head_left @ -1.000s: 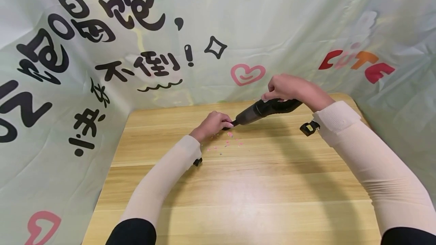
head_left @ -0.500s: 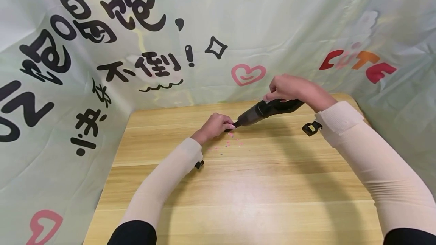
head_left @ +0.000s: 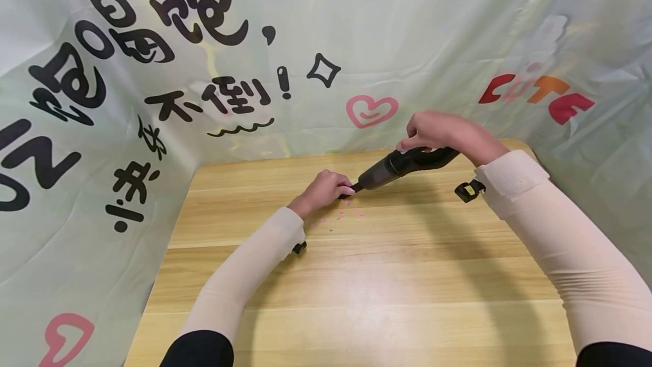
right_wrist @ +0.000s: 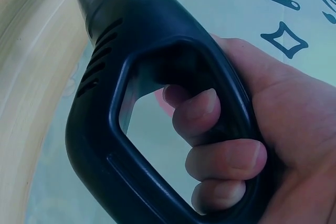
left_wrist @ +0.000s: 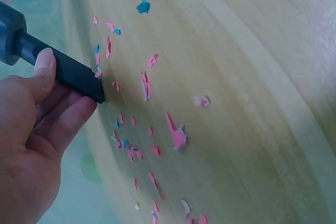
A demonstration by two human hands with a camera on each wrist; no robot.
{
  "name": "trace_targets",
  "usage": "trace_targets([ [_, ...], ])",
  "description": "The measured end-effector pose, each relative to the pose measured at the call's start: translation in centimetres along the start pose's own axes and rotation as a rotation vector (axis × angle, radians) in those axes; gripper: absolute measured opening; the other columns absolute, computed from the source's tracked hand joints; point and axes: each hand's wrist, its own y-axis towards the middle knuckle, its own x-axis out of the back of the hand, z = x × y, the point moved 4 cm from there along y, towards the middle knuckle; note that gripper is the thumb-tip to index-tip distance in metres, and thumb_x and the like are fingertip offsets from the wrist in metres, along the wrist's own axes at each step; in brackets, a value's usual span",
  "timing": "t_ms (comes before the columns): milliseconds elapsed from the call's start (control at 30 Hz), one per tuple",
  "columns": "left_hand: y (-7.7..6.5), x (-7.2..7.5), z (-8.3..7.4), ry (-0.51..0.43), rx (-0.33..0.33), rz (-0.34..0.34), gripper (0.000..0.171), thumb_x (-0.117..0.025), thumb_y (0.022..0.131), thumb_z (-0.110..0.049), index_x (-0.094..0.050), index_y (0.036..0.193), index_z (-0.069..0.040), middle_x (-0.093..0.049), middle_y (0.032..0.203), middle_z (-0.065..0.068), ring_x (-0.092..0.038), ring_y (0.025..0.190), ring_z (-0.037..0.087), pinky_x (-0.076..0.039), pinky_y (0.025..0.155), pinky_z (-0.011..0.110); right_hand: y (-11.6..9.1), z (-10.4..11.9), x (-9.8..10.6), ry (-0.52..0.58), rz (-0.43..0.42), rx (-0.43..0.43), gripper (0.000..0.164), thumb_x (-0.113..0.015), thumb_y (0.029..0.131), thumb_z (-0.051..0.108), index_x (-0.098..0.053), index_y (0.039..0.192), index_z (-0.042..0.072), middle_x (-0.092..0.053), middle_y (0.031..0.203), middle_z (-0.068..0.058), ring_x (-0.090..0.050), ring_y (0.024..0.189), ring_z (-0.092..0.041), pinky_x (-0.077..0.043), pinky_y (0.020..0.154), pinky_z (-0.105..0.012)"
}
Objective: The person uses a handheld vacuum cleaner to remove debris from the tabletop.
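A black handheld vacuum cleaner (head_left: pixel 379 172) slants down to the left over the far part of the table. My right hand (head_left: pixel 433 131) grips its loop handle (right_wrist: pixel 236 103), fingers curled through the opening in the right wrist view. Down at the front end, my left hand (head_left: pixel 326 188) holds the flat black nozzle (left_wrist: pixel 71 69) between thumb and fingers. The nozzle's tip sits right by small pink, blue and whitish paper scraps (left_wrist: pixel 176 132) scattered over the wood. In the head view my left hand hides part of the nozzle and some scraps.
The wooden table (head_left: pixel 356 276) ends at the back against a pale printed cloth (head_left: pixel 305 16), which also hangs along both sides. Small black devices are strapped at the left wrist (head_left: pixel 299 248) and the right wrist (head_left: pixel 470 190).
Both hands and the vacuum cleaner have shifted slightly to the right, the nozzle staying near the scraps. Each hand keeps its hold.
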Motion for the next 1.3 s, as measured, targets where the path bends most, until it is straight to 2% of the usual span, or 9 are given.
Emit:
trace_targets([
  [167,0.1,-0.1,-0.6,-0.023,-0.014,0.032,0.023,-0.068,0.100,-0.027,-0.082,0.098,-0.008,-0.080,0.083,0.004,-0.072,0.072,0.019,-0.048,0.072,0.023,-0.1,-0.3,0.0,0.002,0.018,-0.004,0.050,-0.069,0.100,0.037,-0.055,0.061,0.010,-0.053,0.056,0.000,-0.057,0.056,-0.018,-0.041,0.061,-0.030],
  [400,0.3,-0.3,-1.1,0.015,-0.031,0.063,0.022,-0.068,0.100,-0.024,-0.082,0.106,-0.009,-0.082,0.100,0.005,-0.077,0.086,0.015,-0.059,0.081,0.026,0.3,-1.2,0.1,-0.006,0.068,-0.023,0.050,-0.064,0.103,0.042,-0.062,0.064,0.011,-0.055,0.057,0.000,-0.049,0.054,-0.014,-0.041,0.064,-0.031],
  [567,0.5,-0.3,-0.9,-0.012,-0.017,0.073,0.022,-0.067,0.100,-0.023,-0.082,0.108,-0.008,-0.081,0.104,0.006,-0.077,0.091,0.017,-0.060,0.083,0.028,0.9,-1.4,0.4,-0.026,0.096,-0.061,0.053,-0.062,0.103,0.045,-0.060,0.062,0.012,-0.051,0.055,0.003,-0.044,0.053,-0.012,-0.039,0.065,-0.030],
  [767,0.7,-0.4,-0.6,-0.054,-0.005,0.091,0.021,-0.067,0.101,-0.023,-0.082,0.108,-0.009,-0.081,0.105,0.006,-0.076,0.091,0.017,-0.058,0.081,0.027,1.2,-1.6,0.6,-0.052,0.106,-0.099,0.052,-0.060,0.103,0.047,-0.060,0.062,0.014,-0.053,0.056,0.003,-0.044,0.054,-0.013,-0.039,0.065,-0.031],
  [867,0.7,-0.4,-0.5,-0.067,-0.006,0.090,0.021,-0.068,0.101,-0.023,-0.082,0.107,-0.010,-0.081,0.104,0.005,-0.076,0.090,0.017,-0.057,0.080,0.026,1.1,-1.6,0.6,-0.047,0.091,-0.105,0.052,-0.061,0.102,0.047,-0.061,0.063,0.013,-0.055,0.056,0.003,-0.047,0.055,-0.013,-0.039,0.065,-0.031],
  [1000,0.8,-0.5,-0.2,-0.065,-0.002,0.077,0.020,-0.070,0.100,-0.026,-0.083,0.104,-0.012,-0.081,0.098,0.003,-0.072,0.079,0.016,-0.051,0.073,0.023,0.7,-1.6,0.3,-0.042,0.054,-0.082,0.051,-0.064,0.102,0.046,-0.061,0.064,0.011,-0.055,0.057,0.001,-0.050,0.056,-0.015,-0.039,0.064,-0.031],
  [1067,0.7,-0.5,-0.1,-0.059,0.003,0.067,0.019,-0.071,0.098,-0.027,-0.084,0.102,-0.013,-0.081,0.095,0.002,-0.069,0.074,0.015,-0.048,0.070,0.021,0.5,-1.6,0.1,-0.046,0.021,-0.051,0.051,-0.066,0.101,0.044,-0.057,0.062,0.012,-0.054,0.056,0.001,-0.052,0.056,-0.016,-0.039,0.064,-0.031],
  [1200,0.6,-0.4,0.1,-0.056,0.012,0.038,0.017,-0.075,0.096,-0.029,-0.084,0.099,-0.014,-0.081,0.091,-0.001,-0.065,0.069,0.010,-0.045,0.067,0.019,0.2,-1.6,-0.2,-0.077,-0.073,0.031,0.053,-0.069,0.099,0.040,-0.046,0.059,0.014,-0.041,0.054,0.004,-0.044,0.053,-0.014,-0.035,0.062,-0.030],
  [1300,0.5,-0.4,-0.1,-0.071,0.015,0.024,0.016,-0.077,0.094,-0.027,-0.084,0.098,-0.013,-0.081,0.088,0.000,-0.059,0.064,0.008,-0.043,0.064,0.019,0.0,-1.7,-0.5,-0.117,-0.141,0.083,0.049,-0.071,0.098,0.039,-0.052,0.061,0.014,-0.038,0.057,0.005,-0.040,0.054,-0.014,-0.033,0.061,-0.030],
])
